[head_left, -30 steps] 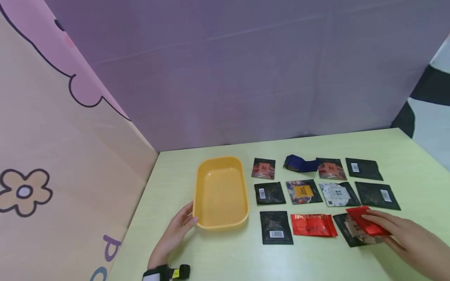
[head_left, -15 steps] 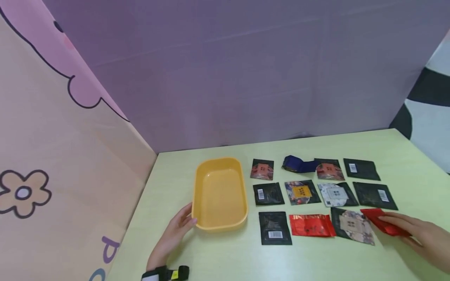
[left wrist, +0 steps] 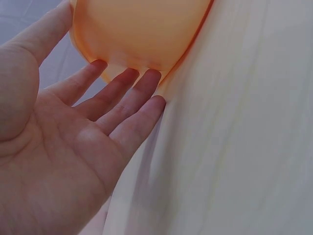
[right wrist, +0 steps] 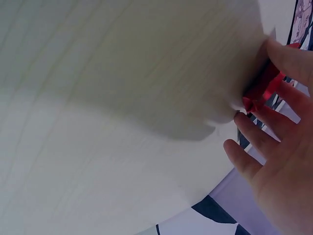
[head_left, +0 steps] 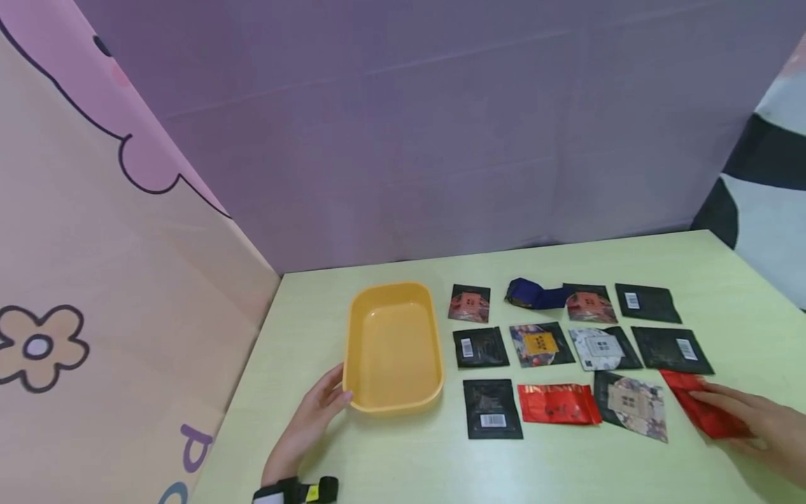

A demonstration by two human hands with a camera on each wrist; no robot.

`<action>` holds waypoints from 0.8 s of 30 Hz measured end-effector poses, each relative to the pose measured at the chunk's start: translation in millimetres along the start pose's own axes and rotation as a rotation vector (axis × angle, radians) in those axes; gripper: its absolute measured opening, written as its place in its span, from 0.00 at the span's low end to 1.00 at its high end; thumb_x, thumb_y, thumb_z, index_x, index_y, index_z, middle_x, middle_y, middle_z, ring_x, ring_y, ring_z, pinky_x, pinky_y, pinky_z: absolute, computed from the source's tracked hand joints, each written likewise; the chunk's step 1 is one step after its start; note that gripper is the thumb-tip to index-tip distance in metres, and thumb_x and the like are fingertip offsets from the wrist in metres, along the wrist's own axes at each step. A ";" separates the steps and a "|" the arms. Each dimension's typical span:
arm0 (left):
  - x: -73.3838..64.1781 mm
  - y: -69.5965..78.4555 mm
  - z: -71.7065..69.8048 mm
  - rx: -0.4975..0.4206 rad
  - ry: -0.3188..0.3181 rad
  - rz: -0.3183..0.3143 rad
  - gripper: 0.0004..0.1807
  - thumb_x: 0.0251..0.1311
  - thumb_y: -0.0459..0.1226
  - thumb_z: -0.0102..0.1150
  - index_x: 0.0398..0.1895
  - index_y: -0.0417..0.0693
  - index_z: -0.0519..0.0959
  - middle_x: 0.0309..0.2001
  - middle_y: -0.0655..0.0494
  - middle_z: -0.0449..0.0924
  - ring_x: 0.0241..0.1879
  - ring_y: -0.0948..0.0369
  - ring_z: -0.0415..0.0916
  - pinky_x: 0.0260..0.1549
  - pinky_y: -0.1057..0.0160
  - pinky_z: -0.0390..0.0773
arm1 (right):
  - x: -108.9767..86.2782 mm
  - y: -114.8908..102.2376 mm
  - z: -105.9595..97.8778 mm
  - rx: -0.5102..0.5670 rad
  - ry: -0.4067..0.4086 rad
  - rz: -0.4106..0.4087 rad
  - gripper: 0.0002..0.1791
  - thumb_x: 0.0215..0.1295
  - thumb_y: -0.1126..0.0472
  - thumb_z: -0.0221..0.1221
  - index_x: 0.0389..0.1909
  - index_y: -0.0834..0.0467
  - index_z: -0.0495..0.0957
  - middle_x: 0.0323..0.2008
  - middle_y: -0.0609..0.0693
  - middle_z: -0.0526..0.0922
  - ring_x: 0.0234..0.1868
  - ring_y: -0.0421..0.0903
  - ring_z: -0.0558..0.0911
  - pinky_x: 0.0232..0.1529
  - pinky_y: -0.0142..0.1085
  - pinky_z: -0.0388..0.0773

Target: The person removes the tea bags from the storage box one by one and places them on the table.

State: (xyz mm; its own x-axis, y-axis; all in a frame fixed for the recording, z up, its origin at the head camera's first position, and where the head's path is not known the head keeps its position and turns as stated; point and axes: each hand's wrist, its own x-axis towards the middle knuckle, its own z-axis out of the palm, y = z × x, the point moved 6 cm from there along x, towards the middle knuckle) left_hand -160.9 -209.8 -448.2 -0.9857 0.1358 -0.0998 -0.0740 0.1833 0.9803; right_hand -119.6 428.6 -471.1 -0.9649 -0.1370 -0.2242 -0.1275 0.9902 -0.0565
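Note:
In the head view my left hand (head_left: 319, 413) holds the near left corner of a yellow plastic tray (head_left: 393, 407), thumb at the rim. From the left wrist, the fingertips (left wrist: 151, 76) press against the tray's outer wall (left wrist: 142, 29). At the right of the table, my right hand (head_left: 765, 420) grips a shiny red packet (head_left: 705, 409), tilted beside a black and floral sachet (head_left: 632, 406). The right wrist view shows the thumb and fingers about the red packet (right wrist: 266, 88), low over the table; part of it is hidden.
Flat sachets lie in rows: a second red packet (head_left: 559, 404), black barcoded ones such as the black sachet (head_left: 493, 409), and patterned ones. A crumpled dark blue packet (head_left: 535, 294) touches a sachet at the back. A purple cloth wall (head_left: 409, 140) stands behind the pale table (head_left: 409, 462).
My right hand has moved right with the red packet, off the floral sachet and down toward the bare table at its right. The left hand stays at the tray.

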 end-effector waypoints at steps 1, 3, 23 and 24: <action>0.0 0.0 0.0 0.000 0.000 -0.001 0.31 0.68 0.38 0.60 0.72 0.44 0.65 0.70 0.44 0.66 0.65 0.45 0.68 0.60 0.50 0.72 | -0.4 0.0 1.2 0.012 -0.018 0.013 0.42 0.45 0.54 0.75 0.62 0.63 0.71 0.56 0.72 0.71 0.50 0.71 0.73 0.42 0.62 0.78; 0.1 -0.1 0.0 0.000 -0.001 -0.003 0.31 0.68 0.38 0.60 0.72 0.44 0.64 0.70 0.44 0.66 0.65 0.45 0.68 0.61 0.49 0.71 | -1.4 -0.5 2.8 0.043 -0.051 0.031 0.46 0.44 0.49 0.75 0.63 0.64 0.70 0.56 0.74 0.69 0.50 0.72 0.72 0.43 0.62 0.78; -6.3 4.9 -4.5 0.013 0.003 -0.033 0.38 0.70 0.43 0.57 0.76 0.40 0.54 0.74 0.38 0.55 0.72 0.42 0.54 0.68 0.39 0.55 | -0.3 -35.6 -38.9 -0.012 0.043 0.023 0.55 0.50 0.29 0.64 0.65 0.68 0.64 0.57 0.75 0.69 0.52 0.74 0.71 0.48 0.70 0.70; -8.6 8.8 -5.6 0.022 0.010 -0.024 0.38 0.71 0.43 0.56 0.77 0.40 0.52 0.75 0.37 0.52 0.73 0.41 0.50 0.68 0.37 0.53 | 0.6 -43.3 -46.1 -0.016 0.055 0.015 0.53 0.51 0.31 0.66 0.65 0.68 0.65 0.57 0.75 0.69 0.52 0.74 0.71 0.49 0.70 0.70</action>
State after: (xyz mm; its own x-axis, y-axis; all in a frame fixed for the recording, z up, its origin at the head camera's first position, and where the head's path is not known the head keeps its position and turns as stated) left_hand -153.9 -214.9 -437.8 -0.9851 0.1213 -0.1218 -0.0948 0.2079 0.9735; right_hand -125.2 386.8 -424.0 -0.9778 -0.1206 -0.1713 -0.1158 0.9926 -0.0377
